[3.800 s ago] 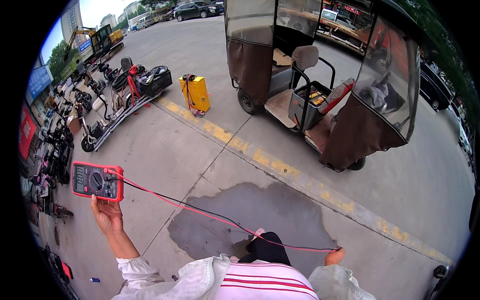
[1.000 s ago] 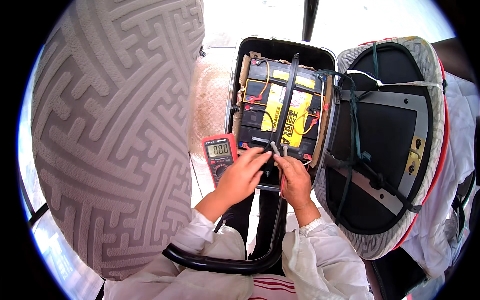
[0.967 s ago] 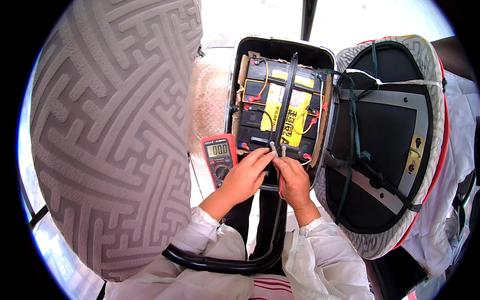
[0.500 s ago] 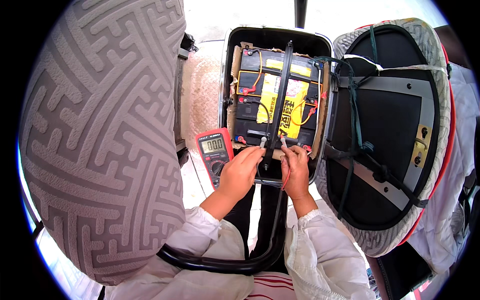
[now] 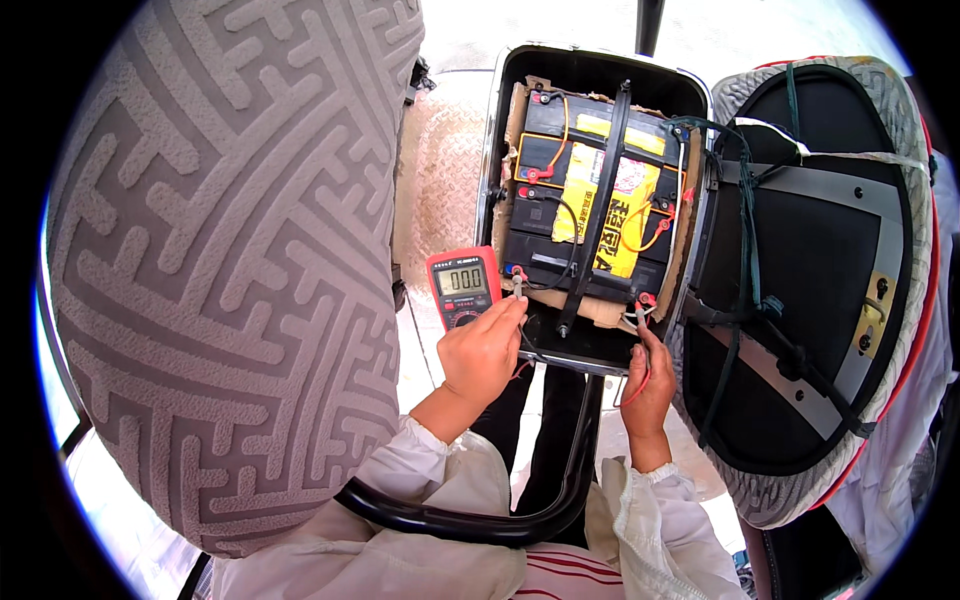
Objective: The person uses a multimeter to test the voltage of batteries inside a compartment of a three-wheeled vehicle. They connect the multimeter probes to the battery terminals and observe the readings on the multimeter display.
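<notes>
My left hand (image 5: pixel 482 352) pinches a multimeter test probe (image 5: pixel 518 287), its tip at the red terminal on the near-left corner of the wired batteries (image 5: pixel 550 255). My right hand (image 5: pixel 650 385) grips a second test probe (image 5: pixel 641 313) with a red lead. That tip is at the near-right red terminal (image 5: pixel 646 299); whether either tip touches metal is too small to tell. Beside my left hand is a red-and-grey multimeter (image 5: pixel 463 279), its screen lit and its lower part hidden behind the hand. Yellow wrapping (image 5: pixel 624 215) and a black strap (image 5: pixel 598 190) lie across the batteries.
The batteries sit in a black open box (image 5: pixel 665 82) padded with cardboard. A patterned grey seat cushion (image 5: pixel 250 280) fills the left side. On the right, an upturned seat (image 5: pixel 790 250) has cords tied round it. A black curved bar (image 5: pixel 480 528) crosses in front of me.
My hands have moved apart, carrying the probes from near the strap to terminals at the left and right corners. The whole view has shifted, so the box appears farther right.
</notes>
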Tool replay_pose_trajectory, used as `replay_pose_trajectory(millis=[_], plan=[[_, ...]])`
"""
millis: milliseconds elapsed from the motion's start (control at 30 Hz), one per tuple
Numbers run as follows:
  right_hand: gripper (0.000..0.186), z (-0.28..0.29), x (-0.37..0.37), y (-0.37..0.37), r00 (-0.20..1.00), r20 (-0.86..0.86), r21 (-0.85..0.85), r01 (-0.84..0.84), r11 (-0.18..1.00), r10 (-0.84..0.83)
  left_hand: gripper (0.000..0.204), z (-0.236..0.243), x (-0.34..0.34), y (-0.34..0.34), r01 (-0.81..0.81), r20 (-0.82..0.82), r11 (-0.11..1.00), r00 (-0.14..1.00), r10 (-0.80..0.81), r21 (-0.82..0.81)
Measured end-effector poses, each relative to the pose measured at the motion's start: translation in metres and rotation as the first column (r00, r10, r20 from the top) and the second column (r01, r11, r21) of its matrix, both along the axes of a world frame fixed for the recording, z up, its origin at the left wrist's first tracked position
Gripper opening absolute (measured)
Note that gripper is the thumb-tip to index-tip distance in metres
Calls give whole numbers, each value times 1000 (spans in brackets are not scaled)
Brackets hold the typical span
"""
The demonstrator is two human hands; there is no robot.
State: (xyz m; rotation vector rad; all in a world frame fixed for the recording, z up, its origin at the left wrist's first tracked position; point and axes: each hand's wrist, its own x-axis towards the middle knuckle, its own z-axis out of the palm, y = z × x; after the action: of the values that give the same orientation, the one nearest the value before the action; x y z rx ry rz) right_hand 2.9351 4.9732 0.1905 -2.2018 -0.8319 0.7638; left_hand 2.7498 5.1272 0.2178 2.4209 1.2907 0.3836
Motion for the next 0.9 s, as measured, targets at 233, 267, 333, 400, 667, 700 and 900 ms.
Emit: replay_pose_trajectory(millis=[233,267,333,400,667,700,900], plan=[[28,0,4,-6,999,37,-46,38,998,-36,23,-11,-2,0,-13,-25,1000,1000,13,-1],[28,0,4,-7,998,39,-53,42,998,-40,23,-13,-2,-1,-18,-35,1000,999,18,-7],[29,0,4,-6,998,42,-59,46,997,-44,22,-13,-3,-1,-23,-41,1000,999,23,-12],[29,0,5,-5,998,45,-57,48,997,-45,22,-14,-2,-1,-23,-30,1000,999,23,-11],[26,-5,9,-7,994,82,-10,69,998,-68,23,-14,-2,-1,-19,-31,999,999,18,-37],[26,-5,8,-7,994,84,-9,71,997,-69,22,-13,-2,-1,-18,-30,999,999,17,-38],[26,-8,6,-7,995,68,-6,75,997,-74,22,-14,-4,1,-29,-43,999,999,28,-22]])
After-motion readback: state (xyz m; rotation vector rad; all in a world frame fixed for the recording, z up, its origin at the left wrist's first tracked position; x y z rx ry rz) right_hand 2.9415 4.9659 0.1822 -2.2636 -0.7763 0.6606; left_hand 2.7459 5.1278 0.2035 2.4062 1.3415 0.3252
